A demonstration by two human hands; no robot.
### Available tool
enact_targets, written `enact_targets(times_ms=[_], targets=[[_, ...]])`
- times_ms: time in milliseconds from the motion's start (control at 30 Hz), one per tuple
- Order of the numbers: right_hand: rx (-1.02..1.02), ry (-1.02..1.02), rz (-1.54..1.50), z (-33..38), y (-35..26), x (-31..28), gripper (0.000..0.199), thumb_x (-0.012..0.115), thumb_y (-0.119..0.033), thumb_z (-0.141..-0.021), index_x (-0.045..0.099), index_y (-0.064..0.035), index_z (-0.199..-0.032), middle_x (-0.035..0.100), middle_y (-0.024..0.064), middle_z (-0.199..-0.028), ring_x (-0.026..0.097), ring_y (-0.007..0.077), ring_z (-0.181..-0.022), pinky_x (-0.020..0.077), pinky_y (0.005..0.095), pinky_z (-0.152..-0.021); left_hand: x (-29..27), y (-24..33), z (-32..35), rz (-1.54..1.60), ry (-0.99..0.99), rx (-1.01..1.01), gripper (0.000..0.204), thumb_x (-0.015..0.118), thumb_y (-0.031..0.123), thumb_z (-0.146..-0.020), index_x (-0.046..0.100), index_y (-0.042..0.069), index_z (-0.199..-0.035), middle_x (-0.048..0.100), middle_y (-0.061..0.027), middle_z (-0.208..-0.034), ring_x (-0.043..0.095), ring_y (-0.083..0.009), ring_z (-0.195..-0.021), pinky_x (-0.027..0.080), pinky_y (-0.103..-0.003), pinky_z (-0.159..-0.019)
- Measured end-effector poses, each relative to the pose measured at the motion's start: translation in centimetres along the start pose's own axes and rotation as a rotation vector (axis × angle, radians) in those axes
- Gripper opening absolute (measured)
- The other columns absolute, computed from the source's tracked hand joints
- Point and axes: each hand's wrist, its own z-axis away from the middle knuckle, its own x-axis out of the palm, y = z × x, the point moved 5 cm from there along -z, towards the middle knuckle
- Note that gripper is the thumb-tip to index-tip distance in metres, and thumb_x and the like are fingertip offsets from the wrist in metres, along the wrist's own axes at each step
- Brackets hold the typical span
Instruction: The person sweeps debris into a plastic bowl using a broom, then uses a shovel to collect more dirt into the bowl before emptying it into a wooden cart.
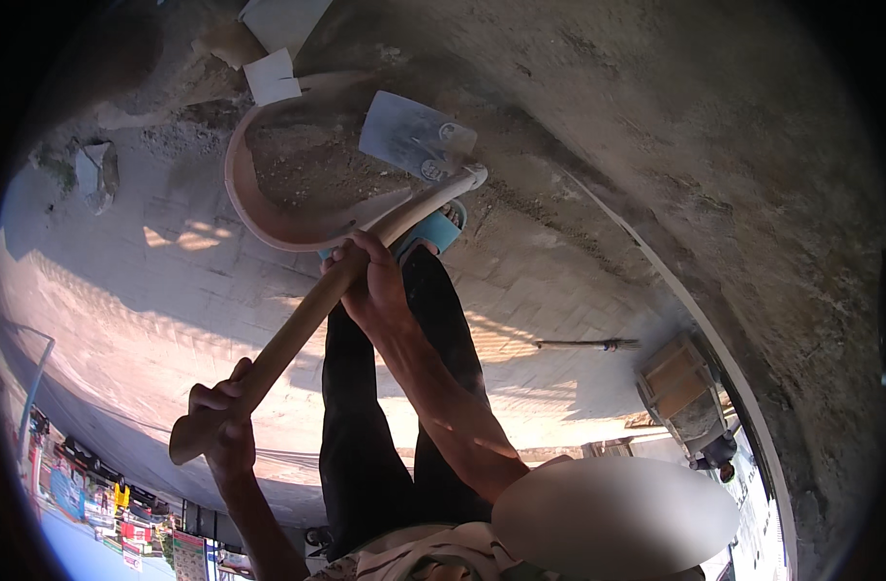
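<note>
Wood fills both hands: the left hand [230, 434] is wrapped firmly around the butt end of the long handle of a hoe [298, 329], its fingers curled and its grip closed. Higher along the same handle, the right hand [370, 281] is also clenched around the wood, thumb and fingers lapping over it, in front of the dark trousers [351, 407].

From there the handle slants away to the right, ending beyond a foot in a blue sandal [441, 230]. The flat, bluish-grey blade [414, 134] reaches back leftward over the right side of a shallow, pinkish basin [237, 184] on the ground [172, 281]. Dark, crumbly soil [312, 169] lies within the basin's rim; whether the blade meets it or hangs just above, I cannot tell.

The step in hand seems to be working loose soil with the hoe at the basin. The next move probably calls for a controlled two-handed pull, with the blade kept clear of both the rim and the sandalled toes.

Further out, a pale stone [96, 177] sits left of the basin and a white sheet [272, 77] lies beyond its far rim. To the right, a thin broom-like stick [583, 344] lies on the ground, short of the edge where the wall [753, 184] rises.
</note>
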Motion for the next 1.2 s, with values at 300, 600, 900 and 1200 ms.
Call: enact_targets(times_ms=[300, 600, 900, 1200], targets=[[-0.335, -0.032, 0.098, -14.0, -27.7, -12.8, 0.005, 0.048, -0.007, -0.094, 0.048, -0.0020, -0.093, 0.052, 0.0061, -0.077, 0.059, 0.0191, -0.069, 0.0526, 0.0341, -0.066, 22.7, -8.1, -18.0, 0.143, -0.284, -0.076, 0.017, 0.075, 0.003, -0.082, 0.068, 0.000, -0.097, 0.072, -0.0113, -0.100, 0.068, -0.0158, -0.093, 0.058, -0.030, -0.079], [-0.050, -0.033, -0.078, -22.8, -20.2, 0.1, 0.021, 0.040, -0.006, -0.094, 0.052, -0.0035, -0.110, 0.059, 0.0152, -0.102, 0.062, 0.0278, -0.098, 0.0548, 0.0434, -0.088, 20.7, -1.2, -24.3, -0.126, -0.128, 0.240, 0.027, 0.079, 0.018, -0.080, 0.071, 0.000, -0.099, 0.069, -0.0071, -0.092, 0.067, -0.0121, -0.085, 0.054, -0.025, -0.063], [-0.126, 0.004, -0.131, -23.0, -14.4, 7.8, 0.017, 0.051, -0.010, -0.096, 0.055, -0.0038, -0.111, 0.062, 0.0140, -0.105, 0.064, 0.0240, -0.098, 0.0586, 0.0372, -0.080, 16.5, 3.8, -26.0, -0.211, -0.155, 0.199, 0.023, 0.064, 0.013, -0.089, 0.068, -0.001, -0.107, 0.069, -0.0141, -0.113, 0.064, -0.0243, -0.109, 0.058, -0.038, -0.091], [-0.039, -0.258, -0.164, -16.2, -16.9, 2.8, 0.010, 0.050, -0.008, -0.092, 0.046, -0.0063, -0.083, 0.052, 0.0032, -0.069, 0.056, 0.0132, -0.059, 0.0547, 0.0255, -0.058, 22.8, -0.6, -18.4, -0.393, -0.251, 0.251, 0.024, 0.080, 0.009, -0.079, 0.068, 0.005, -0.100, 0.071, -0.0039, -0.091, 0.068, -0.0139, -0.086, 0.055, -0.031, -0.079]])
